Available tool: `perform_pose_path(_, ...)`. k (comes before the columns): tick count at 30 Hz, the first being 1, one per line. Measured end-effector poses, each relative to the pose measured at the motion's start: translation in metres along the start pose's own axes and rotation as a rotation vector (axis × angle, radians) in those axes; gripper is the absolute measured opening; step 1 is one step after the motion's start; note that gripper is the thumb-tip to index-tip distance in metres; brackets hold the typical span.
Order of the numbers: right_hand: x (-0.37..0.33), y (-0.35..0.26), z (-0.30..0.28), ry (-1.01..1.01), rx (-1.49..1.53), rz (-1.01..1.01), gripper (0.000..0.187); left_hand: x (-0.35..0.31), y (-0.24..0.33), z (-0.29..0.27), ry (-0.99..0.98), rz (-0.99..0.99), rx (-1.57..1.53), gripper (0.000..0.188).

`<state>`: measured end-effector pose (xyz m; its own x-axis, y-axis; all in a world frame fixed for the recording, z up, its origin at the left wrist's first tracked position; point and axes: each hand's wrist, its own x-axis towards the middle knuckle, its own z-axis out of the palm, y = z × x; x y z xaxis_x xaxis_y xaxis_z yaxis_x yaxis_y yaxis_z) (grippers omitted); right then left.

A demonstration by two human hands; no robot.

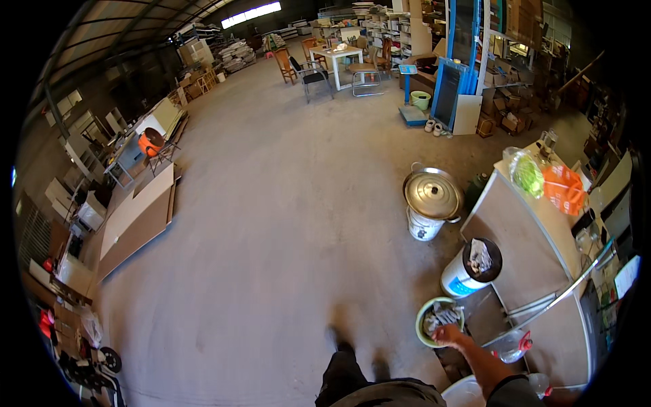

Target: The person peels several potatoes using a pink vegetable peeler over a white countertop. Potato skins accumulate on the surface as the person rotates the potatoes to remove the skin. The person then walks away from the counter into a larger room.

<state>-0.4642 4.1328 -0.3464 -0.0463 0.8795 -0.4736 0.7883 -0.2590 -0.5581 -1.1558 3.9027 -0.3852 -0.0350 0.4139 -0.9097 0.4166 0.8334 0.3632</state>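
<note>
My right arm reaches down at the lower right, and my right hand [446, 334] is at the near rim of a light green basin [419, 327]. Its fingers are curled closed; what they hold, if anything, is too small to make out. Crumpled grey cloth [444, 314], perhaps gloves, lies in the basin right against the fingers. Just beyond the basin stands a white bucket [457, 281] with a dark top and a crumpled pale wrapper [479, 256] on it. No part of my left hand shows.
A large lidded metal pot [434, 191] rests on a white bucket [424, 227]. To the right is a bench [519, 234] bearing a green vegetable in plastic [527, 174] and an orange bag [564, 189]. Clear plastic bottles [513, 346] stand beside my forearm. Boards [139, 220] lie far left.
</note>
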Motion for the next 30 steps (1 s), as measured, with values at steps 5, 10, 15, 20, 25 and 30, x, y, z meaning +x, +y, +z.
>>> perform_pose_path(5, 0.222, -0.043, -0.129, 0.048, -0.033, -0.061, 0.005, 0.107, 0.175, -0.054, -0.014, -0.094, -0.064, 0.016)
perform_pose_path(10, 0.325, -0.056, -0.166, -0.205, 0.283, 0.013, 0.021, 0.257, 0.427, -0.157, 0.012, 0.028, -0.118, 0.013)
perform_pose_path(15, 0.382, -0.115, -0.197, -0.466, 0.579, 0.38, 0.024, 0.38, 0.749, -0.303, 0.065, 0.163, -0.317, 0.012)
perform_pose_path(20, 0.523, -0.144, -0.251, -0.36, 0.626, 0.527, 0.022, 0.483, 1.087, -0.391, 0.289, 0.433, -0.112, 0.011)
perform_pose_path(25, 0.712, -0.14, -0.338, -0.306, 0.661, 0.587, 0.019, 0.604, 1.274, -0.414, 0.268, 0.529, 0.084, 0.01)
perform_pose_path(30, 0.918, -0.142, -0.478, -0.225, 0.657, 0.462, 0.017, 0.651, 1.321, -0.366, -0.023, 0.207, -0.124, 0.029)
